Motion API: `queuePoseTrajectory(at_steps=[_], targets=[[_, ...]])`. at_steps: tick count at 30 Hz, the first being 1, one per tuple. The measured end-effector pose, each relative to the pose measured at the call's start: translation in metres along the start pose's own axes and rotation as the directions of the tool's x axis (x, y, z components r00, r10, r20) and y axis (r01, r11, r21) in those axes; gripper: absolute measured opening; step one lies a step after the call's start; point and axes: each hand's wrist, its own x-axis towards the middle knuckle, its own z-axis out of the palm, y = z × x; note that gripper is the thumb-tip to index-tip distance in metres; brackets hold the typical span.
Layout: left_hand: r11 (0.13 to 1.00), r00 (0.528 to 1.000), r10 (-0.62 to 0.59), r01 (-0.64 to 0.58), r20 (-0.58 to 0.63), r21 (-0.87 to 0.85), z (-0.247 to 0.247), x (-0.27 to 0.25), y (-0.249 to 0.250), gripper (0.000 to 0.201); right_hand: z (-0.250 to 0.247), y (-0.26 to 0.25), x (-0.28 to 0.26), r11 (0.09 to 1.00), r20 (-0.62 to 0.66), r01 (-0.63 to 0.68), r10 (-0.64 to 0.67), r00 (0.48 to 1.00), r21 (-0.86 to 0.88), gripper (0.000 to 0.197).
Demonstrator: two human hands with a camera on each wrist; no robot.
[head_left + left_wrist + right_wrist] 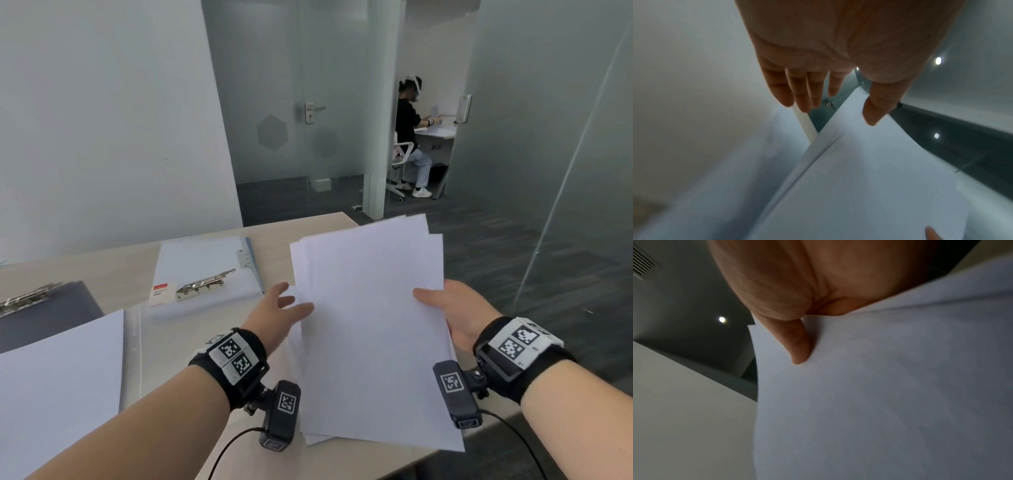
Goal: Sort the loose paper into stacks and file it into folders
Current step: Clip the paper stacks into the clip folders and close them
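A loose, slightly fanned stack of white paper (370,325) is held up above the table's right end. My right hand (445,305) grips its right edge, thumb on top and fingers hidden underneath. In the right wrist view the thumb (797,344) presses on the top sheet (879,386). My left hand (287,301) is at the stack's left edge with fingers straight and spread. In the left wrist view its thumb (873,112) touches the paper (869,178), while the fingers (803,97) stay off it. An open light-blue folder (202,263) with a metal clip lies behind my left hand.
A dark folder (51,315) with a clip lies at the left of the wooden table (102,267). Another white paper stack (58,383) sits at the near left. Beyond the table's right edge is dark carpet. A seated person (409,133) works in a room past glass walls.
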Motion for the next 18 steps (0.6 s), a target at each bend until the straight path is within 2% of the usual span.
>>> queuePoseTrajectory(at_steps=[2, 4, 5, 7, 9, 11, 14, 18], targets=[[0.975, 0.998, 0.025, -0.012, 0.054, -0.223, 0.001, 0.000, 0.013, 0.061, 0.005, -0.011, -0.006, 0.993, 0.029, 0.081, -0.084, 0.996, 0.080, 0.020], [0.928, 0.994, 0.067, -0.030, 0.086, -0.371, 0.005, -0.003, 0.027, 0.046, 0.013, -0.021, -0.012, 0.976, 0.034, 0.169, -0.175, 0.984, 0.135, 0.036], [0.907, 0.993, 0.094, -0.055, 0.074, -0.417, 0.007, -0.005, 0.033, 0.038, 0.017, -0.025, -0.014, 0.967, 0.035, 0.199, -0.207, 0.978, 0.160, 0.045], [0.861, 0.990, 0.137, -0.112, 0.014, -0.495, 0.008, -0.007, 0.045, 0.028, 0.022, -0.033, -0.017, 0.944, 0.045, 0.241, -0.257, 0.965, 0.227, 0.045], [0.823, 0.980, 0.192, -0.185, -0.042, -0.537, 0.006, -0.010, 0.056, 0.022, 0.023, -0.036, -0.020, 0.924, 0.075, 0.277, -0.306, 0.949, 0.263, 0.047], [0.794, 0.966, 0.251, -0.245, -0.067, -0.557, 0.001, -0.014, 0.065, 0.020, 0.024, -0.035, -0.021, 0.919, 0.103, 0.327, -0.355, 0.929, 0.220, 0.061], [0.791, 0.952, 0.301, -0.285, -0.062, -0.541, -0.001, -0.019, 0.069, 0.017, 0.023, -0.024, -0.020, 0.908, 0.107, 0.382, -0.402, 0.909, 0.170, 0.072], [0.841, 0.963, 0.270, -0.238, -0.005, -0.486, 0.007, -0.025, 0.053, 0.041, 0.023, -0.006, -0.022, 0.919, 0.131, 0.344, -0.371, 0.919, 0.191, 0.085]])
